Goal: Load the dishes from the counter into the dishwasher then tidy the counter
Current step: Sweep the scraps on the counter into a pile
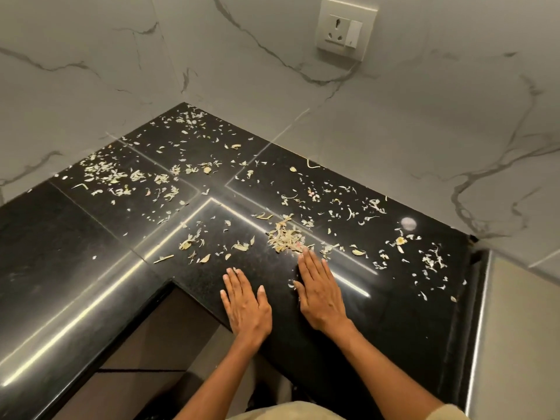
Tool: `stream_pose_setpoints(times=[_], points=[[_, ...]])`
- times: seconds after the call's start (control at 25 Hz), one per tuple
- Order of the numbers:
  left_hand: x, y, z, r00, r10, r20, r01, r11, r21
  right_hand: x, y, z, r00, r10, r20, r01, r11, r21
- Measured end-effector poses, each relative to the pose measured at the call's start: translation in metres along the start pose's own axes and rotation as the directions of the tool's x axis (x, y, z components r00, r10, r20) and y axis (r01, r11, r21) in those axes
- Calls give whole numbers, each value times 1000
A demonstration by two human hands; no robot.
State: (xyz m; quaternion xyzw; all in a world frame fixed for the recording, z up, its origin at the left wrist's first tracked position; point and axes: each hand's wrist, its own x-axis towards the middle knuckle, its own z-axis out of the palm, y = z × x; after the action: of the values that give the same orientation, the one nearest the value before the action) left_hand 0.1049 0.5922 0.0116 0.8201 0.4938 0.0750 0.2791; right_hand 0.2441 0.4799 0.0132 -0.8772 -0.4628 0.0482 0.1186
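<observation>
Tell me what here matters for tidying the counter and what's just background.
Matters: scattered peel scraps, gathered scrap pile, black counter, left hand, right hand.
Background: wall socket, marble wall.

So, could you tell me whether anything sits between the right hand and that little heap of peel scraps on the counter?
Nothing visible does. The right hand lies flat on the black counter, its fingertips right at the near edge of the heap of scraps. The left hand lies flat beside it, off to one side and apart from the heap.
</observation>
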Motion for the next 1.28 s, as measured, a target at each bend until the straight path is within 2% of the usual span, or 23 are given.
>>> stream_pose_setpoints(times=[0.12, 0.28, 0.36, 0.44, 0.52, 0.6, 0.68, 0.76, 0.84, 0.92, 1.0, 1.08, 1.16, 1.28], points=[[-5, 18, 7, 1000, 9, -2, -9, 999, -32, -37, 37, -11, 983, 141, -121, -129, 986, 107], [-22, 54, 33, 996, 76, 37, -76, 997, 8, -72, 115, -28, 898, 382, -218, -365, 924, 112], [-28, 67, 42, 996, 72, 57, -73, 997, 14, -77, 143, -32, 838, 509, -195, -499, 861, 100], [-35, 78, 50, 995, 79, 68, -80, 997, 10, -74, 151, -32, 793, 601, -105, -596, 800, 75], [-41, 90, 59, 994, 84, 67, -84, 996, -10, -61, 142, -30, 818, 575, -7, -574, 818, 41], [-45, 100, 67, 995, 87, 45, -85, 996, -33, -46, 121, -26, 911, 408, 54, -410, 912, 29], [-44, 108, 73, 995, 89, 35, -87, 994, -70, -39, 103, -24, 974, 207, 90, -218, 965, 144], [-43, 114, 77, 998, 62, 23, -59, 991, -119, -42, 103, -28, 990, 139, 29, -141, 940, 312], [-43, 119, 79, 999, 30, 13, -28, 986, -167, -51, 127, -35, 968, 231, -99, -180, 911, 372], [-42, 120, 79, 1000, 26, 1, -25, 980, -197, -58, 162, -45, 899, 380, -219, -309, 903, 298], [-42, 119, 81, 1000, 29, -8, -30, 977, -212, -67, 204, -54, 828, 509, -236, -466, 858, 214], [-41, 117, 82, 1000, 22, -20, -26, 974, -225, -70, 229, -58, 779, 605, -164, -581, 795, 174], [-41, 118, 83, 999, 19, -26, -24, 972, -234, -68, 227, -54, 789, 611, -71, -601, 790, 116], [-41, 119, 84, 999, 18, -36, -27, 968, -250, -53, 182, -41, 897, 442, 10, -441, 892, 98]])
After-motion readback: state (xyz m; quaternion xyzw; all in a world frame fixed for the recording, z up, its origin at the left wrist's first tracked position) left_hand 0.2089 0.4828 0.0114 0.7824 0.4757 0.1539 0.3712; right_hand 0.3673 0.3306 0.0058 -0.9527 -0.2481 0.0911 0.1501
